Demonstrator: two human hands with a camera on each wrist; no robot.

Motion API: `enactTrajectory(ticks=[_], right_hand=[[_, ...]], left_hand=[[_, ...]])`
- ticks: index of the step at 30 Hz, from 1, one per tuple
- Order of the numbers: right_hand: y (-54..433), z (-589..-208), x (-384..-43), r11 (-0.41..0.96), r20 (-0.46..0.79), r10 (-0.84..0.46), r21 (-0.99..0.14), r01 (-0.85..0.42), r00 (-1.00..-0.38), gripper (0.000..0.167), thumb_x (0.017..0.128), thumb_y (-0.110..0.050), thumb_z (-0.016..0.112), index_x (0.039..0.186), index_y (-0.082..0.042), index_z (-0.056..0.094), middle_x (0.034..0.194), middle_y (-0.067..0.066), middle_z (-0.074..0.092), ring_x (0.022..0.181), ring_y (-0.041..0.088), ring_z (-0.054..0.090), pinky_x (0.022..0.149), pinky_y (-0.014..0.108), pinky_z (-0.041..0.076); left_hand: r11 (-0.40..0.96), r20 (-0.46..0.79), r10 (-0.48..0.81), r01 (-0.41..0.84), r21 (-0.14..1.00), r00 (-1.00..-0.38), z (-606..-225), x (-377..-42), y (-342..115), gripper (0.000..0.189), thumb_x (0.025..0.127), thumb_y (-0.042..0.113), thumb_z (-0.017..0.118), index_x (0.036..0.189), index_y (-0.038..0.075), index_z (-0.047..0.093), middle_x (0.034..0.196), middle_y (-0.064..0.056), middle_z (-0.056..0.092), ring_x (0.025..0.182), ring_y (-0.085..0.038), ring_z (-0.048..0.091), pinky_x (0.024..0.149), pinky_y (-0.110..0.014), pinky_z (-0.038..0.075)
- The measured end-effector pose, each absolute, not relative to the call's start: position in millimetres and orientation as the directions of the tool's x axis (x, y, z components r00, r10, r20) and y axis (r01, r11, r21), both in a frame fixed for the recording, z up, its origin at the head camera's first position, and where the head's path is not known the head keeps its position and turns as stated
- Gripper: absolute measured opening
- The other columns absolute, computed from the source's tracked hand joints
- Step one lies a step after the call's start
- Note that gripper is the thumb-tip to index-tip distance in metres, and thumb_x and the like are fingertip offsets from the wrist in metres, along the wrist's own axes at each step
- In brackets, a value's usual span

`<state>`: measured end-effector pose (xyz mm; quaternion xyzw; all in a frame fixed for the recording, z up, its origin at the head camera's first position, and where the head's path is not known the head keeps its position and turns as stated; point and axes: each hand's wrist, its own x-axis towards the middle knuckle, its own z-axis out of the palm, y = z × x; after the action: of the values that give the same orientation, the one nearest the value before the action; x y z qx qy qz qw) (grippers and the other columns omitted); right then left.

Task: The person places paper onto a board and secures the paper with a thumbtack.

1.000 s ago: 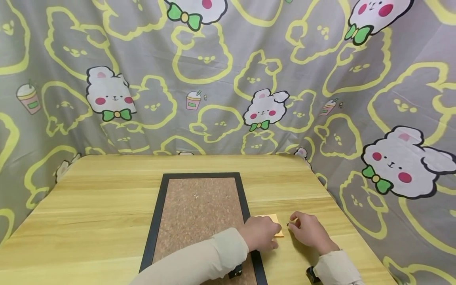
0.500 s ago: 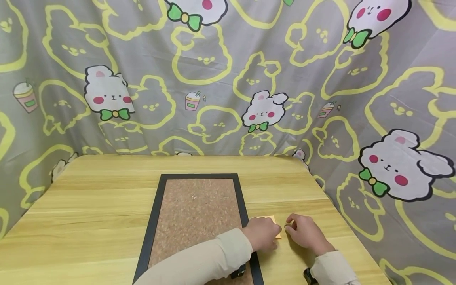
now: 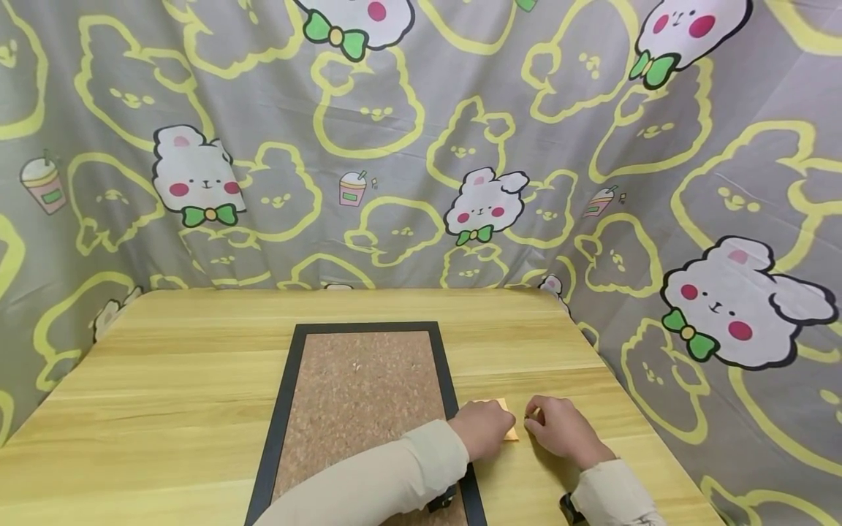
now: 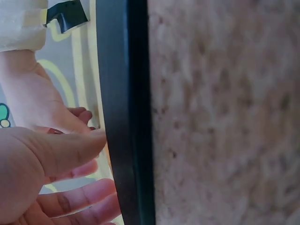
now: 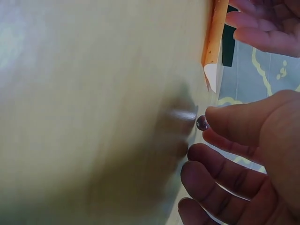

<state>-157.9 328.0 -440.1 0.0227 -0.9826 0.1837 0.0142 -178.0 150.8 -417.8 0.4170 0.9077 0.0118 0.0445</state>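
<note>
My right hand (image 3: 562, 429) pinches a small, shiny, dark round piece (image 5: 202, 123) at the tips of thumb and index finger, low over the table. Its other fingers are loosely bent. Left of it lies an orange sticky note pad (image 3: 511, 431), with my left hand (image 3: 483, 429) reaching over the board's right edge and covering most of it. In the right wrist view the left fingers (image 5: 255, 37) are right at the pad's orange edge (image 5: 215, 35), spread and relaxed. The left wrist view shows the left thumb (image 4: 77, 145) stretched out toward the black frame.
A cork board (image 3: 368, 380) with a black frame (image 3: 287, 398) lies flat on the wooden table (image 3: 164, 402), under my left forearm. A grey patterned curtain (image 3: 395, 146) hangs behind the table and along its sides.
My left fingers have drawn in a little over the sticky note pad. The right hand has shifted slightly left, still pinching the small round piece. The head view has turned slightly.
</note>
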Motion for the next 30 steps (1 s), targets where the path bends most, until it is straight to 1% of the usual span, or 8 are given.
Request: enactTrajectory(ticks=[5,12,18,22,30], right_hand=[[328.9,-440.9,-159.1,0.935,0.037,-0.048,-0.35,-0.058,-0.998,0.011,0.083,-0.007,0.073,0.082,-0.013,0.064,0.064,-0.005,0.049,0.057,0.012,0.045,0.055,0.032,0.04],[330.0,-440.3,-159.8,0.937,0.038,-0.074,-0.341,-0.083,-0.997,0.012,0.083,-0.005,0.073,0.081,-0.013,0.064,0.065,-0.005,0.05,0.058,0.011,0.045,0.056,0.032,0.041],[329.2,-439.6,-160.0,0.938,0.039,-0.085,-0.334,-0.093,-0.996,0.014,0.082,-0.003,0.073,0.08,-0.013,0.063,0.066,-0.005,0.05,0.059,0.012,0.046,0.057,0.032,0.042],[328.9,-439.1,-160.1,0.939,0.034,-0.084,-0.333,-0.09,-0.996,0.016,0.083,-0.001,0.072,0.079,-0.013,0.063,0.067,-0.005,0.05,0.06,0.012,0.046,0.058,0.033,0.042],[328.9,-438.3,-160.8,0.94,0.029,-0.083,-0.328,-0.088,-0.996,0.018,0.084,-0.001,0.072,0.077,-0.014,0.062,0.067,-0.005,0.051,0.06,0.011,0.047,0.058,0.032,0.043]], left_hand=[[0.641,-0.054,0.767,0.766,0.035,-0.639,-419.9,-178.4,151.7,0.007,0.092,0.014,0.066,0.088,0.02,0.065,0.07,0.006,0.054,0.057,-0.008,0.044,0.05,-0.023,0.039],[0.641,-0.04,0.767,0.767,0.029,-0.64,-420.7,-177.6,152.6,0.007,0.094,0.015,0.064,0.089,0.02,0.067,0.074,0.006,0.06,0.059,-0.006,0.046,0.052,-0.022,0.042],[0.649,-0.044,0.76,0.76,0.026,-0.648,-422.3,-176.7,153.3,0.009,0.095,0.015,0.063,0.087,0.02,0.067,0.074,0.006,0.059,0.058,-0.006,0.046,0.051,-0.023,0.042],[0.648,-0.035,0.761,0.762,0.005,-0.647,-423.9,-176.5,154.0,0.011,0.094,0.016,0.064,0.085,0.021,0.066,0.073,0.006,0.059,0.057,-0.007,0.046,0.05,-0.024,0.043],[0.639,-0.051,0.768,0.769,-0.024,-0.639,-424.0,-176.9,156.1,0.009,0.095,0.016,0.064,0.089,0.021,0.069,0.076,0.006,0.062,0.059,-0.005,0.048,0.052,-0.022,0.043]])
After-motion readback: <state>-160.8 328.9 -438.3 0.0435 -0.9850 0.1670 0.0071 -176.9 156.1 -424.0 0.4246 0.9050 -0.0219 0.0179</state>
